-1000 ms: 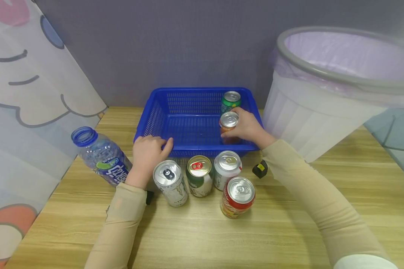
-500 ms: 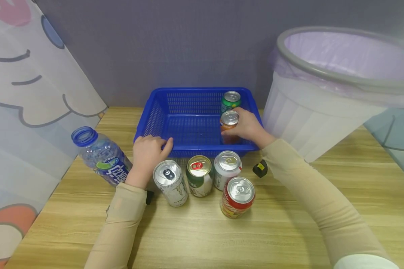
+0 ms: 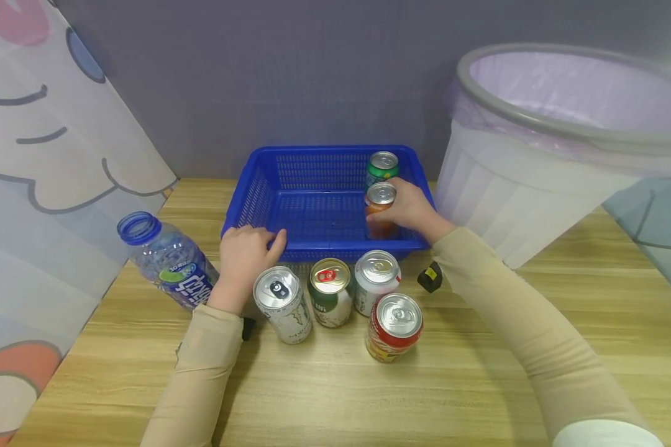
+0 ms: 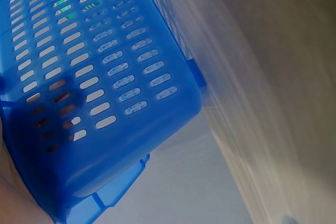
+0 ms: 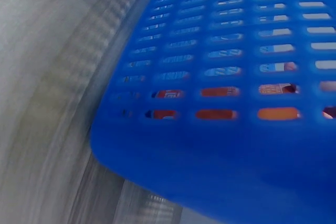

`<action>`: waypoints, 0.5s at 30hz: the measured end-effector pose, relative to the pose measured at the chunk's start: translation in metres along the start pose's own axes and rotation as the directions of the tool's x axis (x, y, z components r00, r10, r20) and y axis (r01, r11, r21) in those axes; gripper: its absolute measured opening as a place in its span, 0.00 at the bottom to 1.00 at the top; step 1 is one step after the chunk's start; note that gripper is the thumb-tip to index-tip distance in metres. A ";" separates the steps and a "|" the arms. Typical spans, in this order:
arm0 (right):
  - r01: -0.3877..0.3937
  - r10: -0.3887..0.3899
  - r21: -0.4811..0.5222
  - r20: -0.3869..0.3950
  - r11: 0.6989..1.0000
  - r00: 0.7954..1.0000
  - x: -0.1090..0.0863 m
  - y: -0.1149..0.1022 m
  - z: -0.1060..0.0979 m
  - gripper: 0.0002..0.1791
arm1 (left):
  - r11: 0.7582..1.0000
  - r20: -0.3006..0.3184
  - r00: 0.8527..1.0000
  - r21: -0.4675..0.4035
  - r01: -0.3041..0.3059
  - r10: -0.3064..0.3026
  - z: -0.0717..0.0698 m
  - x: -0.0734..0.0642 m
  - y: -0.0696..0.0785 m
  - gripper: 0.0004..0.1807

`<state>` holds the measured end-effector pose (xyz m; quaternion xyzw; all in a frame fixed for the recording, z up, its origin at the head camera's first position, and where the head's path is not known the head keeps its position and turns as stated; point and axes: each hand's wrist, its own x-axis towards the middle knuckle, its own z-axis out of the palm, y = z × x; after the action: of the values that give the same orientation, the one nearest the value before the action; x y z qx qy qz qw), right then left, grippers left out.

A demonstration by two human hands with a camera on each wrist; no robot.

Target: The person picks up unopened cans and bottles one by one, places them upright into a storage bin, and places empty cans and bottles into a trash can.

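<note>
My left hand (image 3: 248, 254) grips the front left rim of a blue plastic basket (image 3: 324, 246); dark finger shapes show through its slots in the left wrist view. Inside the basket at the right, my right hand (image 3: 409, 208) holds an upright orange drink can (image 3: 378, 211) around its side. Behind that can stands a green drink can (image 3: 383, 162). Orange parts of the held can (image 5: 278, 114) show through the basket wall in the right wrist view. Before the basket stand a white can (image 3: 284, 304), a green-and-white can (image 3: 330, 295), a silver-white can (image 3: 377, 284) and a red can (image 3: 394, 332).
A clear bottle (image 3: 173, 264) with a blue neck stands left of my left wrist. At the right is a white bin (image 3: 503, 180) with a purple liner. A small black object (image 3: 430, 277) lies by my right sleeve. A grey panel (image 3: 313, 81) rises behind the basket.
The orange can has shifted slightly back toward the green can and turned a little in my right hand. My left hand stays on the basket rim.
</note>
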<state>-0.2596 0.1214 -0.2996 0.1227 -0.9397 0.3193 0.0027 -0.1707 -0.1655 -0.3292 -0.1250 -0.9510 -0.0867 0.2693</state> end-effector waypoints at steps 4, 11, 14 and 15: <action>-0.013 0.013 -0.003 -0.009 1.000 1.000 0.001 -0.001 0.001 0.42 | 1.000 0.009 1.000 -0.001 0.004 -0.004 -0.001 0.000 0.000 0.25; -0.020 0.020 -0.013 -0.012 1.000 1.000 0.001 0.000 0.002 0.40 | 1.000 -0.005 1.000 -0.002 -0.004 0.004 0.000 -0.001 -0.001 0.25; -0.025 0.025 -0.022 -0.007 0.999 1.000 0.001 0.000 0.003 0.40 | 1.000 -0.015 1.000 -0.005 -0.008 0.008 0.000 -0.001 -0.002 0.25; -0.027 0.027 -0.025 -0.005 0.999 1.000 0.001 0.000 0.003 0.40 | 1.000 -0.017 1.000 -0.005 -0.009 0.009 0.000 -0.001 -0.002 0.25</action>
<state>-0.2607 0.1193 -0.3019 0.1090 -0.9452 0.3078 0.0020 -0.1703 -0.1674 -0.3303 -0.1291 -0.9479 -0.0891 0.2772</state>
